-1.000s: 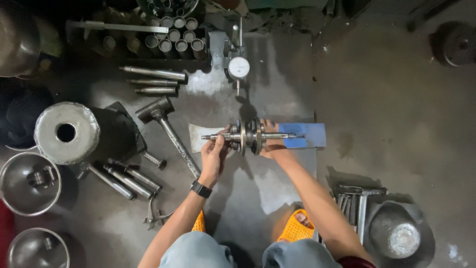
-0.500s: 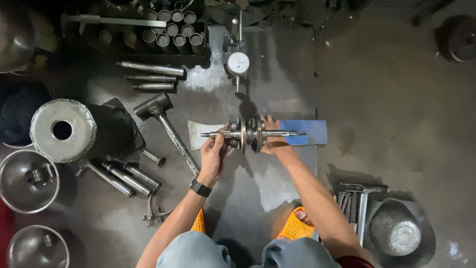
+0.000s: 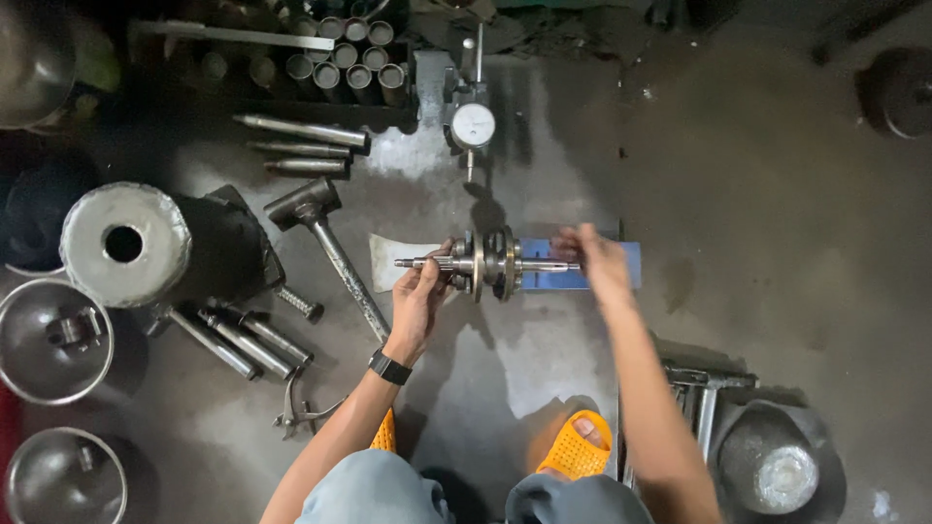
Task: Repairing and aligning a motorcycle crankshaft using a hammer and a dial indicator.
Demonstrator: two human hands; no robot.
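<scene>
Seen from above on a grimy workshop floor, we hold a crankshaft [image 3: 490,263] level between our two hands, over a blue block [image 3: 582,265] and a pale slab [image 3: 398,260]. Our left hand [image 3: 419,299] pinches the thin left shaft end with fingertips pressed together; our right hand [image 3: 594,264] is blurred at the right shaft end, fingers loosely curled about it, though we cannot tell how firmly it grips. A dial gauge [image 3: 474,124] on its stand sits well apart, above the crankshaft, its tip touching nothing, so by our judgement any measuring is not yet begun. A hammer [image 3: 325,247] lies just left, untouched. Steel punches [image 3: 306,131] and a rack of sockets [image 3: 349,63] line the top; metal bowls [image 3: 53,340] sit at left.
</scene>
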